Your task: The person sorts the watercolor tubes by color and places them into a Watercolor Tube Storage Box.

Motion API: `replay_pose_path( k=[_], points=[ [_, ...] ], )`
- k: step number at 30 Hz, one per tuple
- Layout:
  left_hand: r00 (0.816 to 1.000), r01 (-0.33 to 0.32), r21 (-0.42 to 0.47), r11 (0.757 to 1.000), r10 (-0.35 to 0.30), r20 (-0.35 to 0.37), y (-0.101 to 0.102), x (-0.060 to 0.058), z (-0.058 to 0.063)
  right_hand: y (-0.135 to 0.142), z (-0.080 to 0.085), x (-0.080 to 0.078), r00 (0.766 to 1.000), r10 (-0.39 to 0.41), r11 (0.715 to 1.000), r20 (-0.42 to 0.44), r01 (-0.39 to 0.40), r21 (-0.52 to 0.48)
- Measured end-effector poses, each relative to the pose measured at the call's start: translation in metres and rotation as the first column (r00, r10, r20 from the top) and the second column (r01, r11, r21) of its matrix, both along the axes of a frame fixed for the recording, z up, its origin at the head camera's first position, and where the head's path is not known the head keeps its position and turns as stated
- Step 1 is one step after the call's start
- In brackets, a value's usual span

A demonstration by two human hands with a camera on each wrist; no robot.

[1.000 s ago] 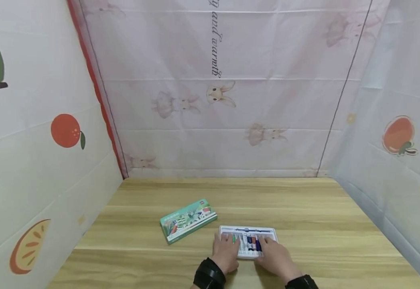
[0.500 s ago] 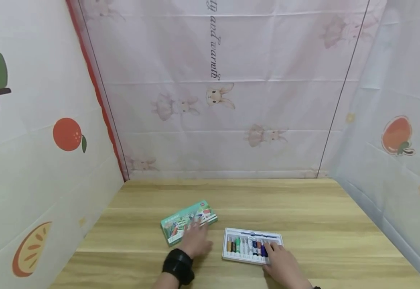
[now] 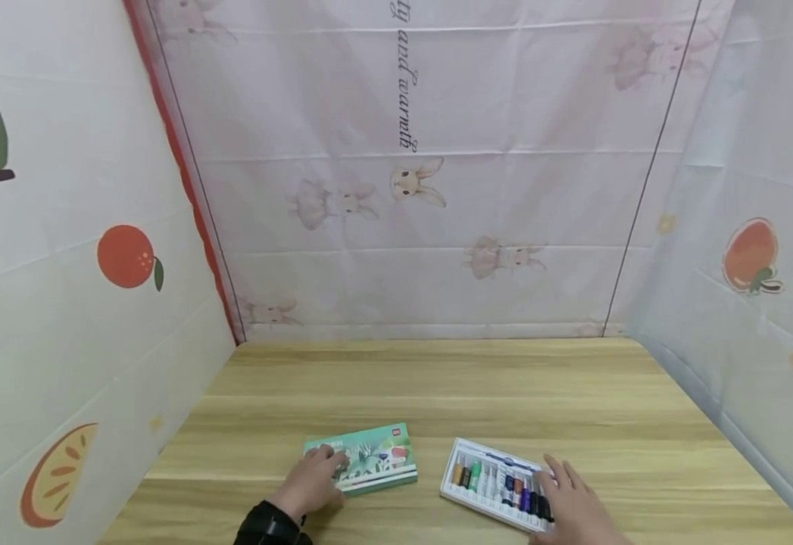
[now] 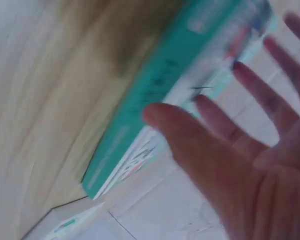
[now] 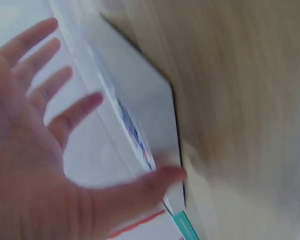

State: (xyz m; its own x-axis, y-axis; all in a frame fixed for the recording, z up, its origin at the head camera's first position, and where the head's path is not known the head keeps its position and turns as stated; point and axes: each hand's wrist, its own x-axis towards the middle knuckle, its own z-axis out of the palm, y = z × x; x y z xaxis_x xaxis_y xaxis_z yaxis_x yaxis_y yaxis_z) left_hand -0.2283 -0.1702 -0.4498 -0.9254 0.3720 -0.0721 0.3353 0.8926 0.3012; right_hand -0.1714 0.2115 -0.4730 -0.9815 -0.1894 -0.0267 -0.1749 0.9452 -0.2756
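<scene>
A flat green cardboard box (image 3: 379,453) with printed pictures lies left of centre on the table. My left hand (image 3: 309,482) is over its left end, with the fingers on or just above the top. In the left wrist view the fingers spread straight and the thumb is close to the box's green side (image 4: 155,85). To the right, a white tray (image 3: 483,512) of paint tubes (image 3: 474,476) and a dark paintbrush (image 3: 505,459) lies at an angle. My right hand (image 3: 576,506) is at its right end, fingers spread, thumb by the tray's white wall (image 5: 145,110); contact is unclear.
Both things lie on a wood-grain table (image 3: 437,386). Printed cloth walls stand behind (image 3: 560,182), at the left (image 3: 42,325) and at the right (image 3: 764,363). A strip of table separates the box from the tray.
My left hand has left the tray and gone to the green box, which has come nearer and turned straighter. The tray has shifted right and nearer and turned, with my right hand at it.
</scene>
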Motion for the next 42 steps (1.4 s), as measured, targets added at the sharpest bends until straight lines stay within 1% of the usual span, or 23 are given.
replay_pose_path(
  k=[3,5,7,9,11,14,17,18,20,25,29,33,37,42],
  points=[
    [1.000,0.019,0.014,1.000,-0.018,-0.018,-0.005,-0.002,0.001,0.003,-0.003,-0.006,0.998,0.038,0.998,0.058,-0.035,-0.057],
    [1.000,0.019,0.047,0.999,-0.020,0.010,-0.009,-0.006,-0.003,0.004,-0.005,-0.009,0.994,0.058,0.995,0.088,-0.051,-0.080],
    [0.999,0.027,0.103,0.994,-0.032,0.041,-0.012,-0.009,-0.011,0.004,-0.007,-0.011,0.993,0.058,0.994,0.101,-0.048,-0.095],
    [0.997,0.042,0.154,0.987,-0.053,0.064,-0.010,-0.011,-0.017,0.005,-0.008,-0.011,0.995,0.038,0.995,0.094,-0.029,-0.093],
    [0.994,0.070,0.191,0.979,-0.086,0.074,-0.004,-0.012,-0.021,0.004,-0.010,-0.011,0.998,0.012,0.996,0.067,-0.006,-0.085],
    [0.991,0.093,0.199,0.976,-0.110,0.077,0.009,-0.014,-0.022,0.003,-0.010,-0.013,0.999,-0.021,0.997,0.034,0.024,-0.080],
    [0.989,0.102,0.197,0.975,-0.120,0.083,0.018,-0.016,-0.021,0.003,-0.009,-0.015,1.000,-0.022,0.997,0.015,0.023,-0.079],
    [0.989,0.104,0.196,0.975,-0.121,0.080,0.020,-0.017,-0.021,0.003,-0.009,-0.016,1.000,-0.018,0.997,0.021,0.019,-0.081],
    [0.989,0.098,0.196,0.976,-0.117,0.087,0.023,-0.018,-0.021,0.004,-0.008,-0.017,1.000,0.005,0.996,0.014,-0.004,-0.089],
    [0.988,0.085,0.190,0.978,-0.107,0.111,0.025,-0.019,-0.021,0.010,-0.008,-0.017,0.995,0.098,0.987,-0.016,-0.100,-0.125],
    [0.985,0.095,0.197,0.976,-0.121,0.124,0.026,-0.018,-0.021,0.014,-0.009,-0.021,0.987,0.161,0.975,-0.012,-0.161,-0.151],
    [0.982,0.117,0.210,0.971,-0.145,0.123,0.027,-0.017,-0.022,0.020,-0.011,-0.026,0.977,0.212,0.966,-0.021,-0.213,-0.150],
    [0.980,0.136,0.210,0.968,-0.163,0.116,0.028,-0.017,-0.022,0.027,-0.014,-0.032,0.969,0.249,0.956,-0.008,-0.247,-0.157],
    [0.979,0.150,0.185,0.971,-0.171,0.107,0.030,-0.017,-0.023,0.031,-0.015,-0.038,0.963,0.268,0.947,0.026,-0.258,-0.190]
  ],
)
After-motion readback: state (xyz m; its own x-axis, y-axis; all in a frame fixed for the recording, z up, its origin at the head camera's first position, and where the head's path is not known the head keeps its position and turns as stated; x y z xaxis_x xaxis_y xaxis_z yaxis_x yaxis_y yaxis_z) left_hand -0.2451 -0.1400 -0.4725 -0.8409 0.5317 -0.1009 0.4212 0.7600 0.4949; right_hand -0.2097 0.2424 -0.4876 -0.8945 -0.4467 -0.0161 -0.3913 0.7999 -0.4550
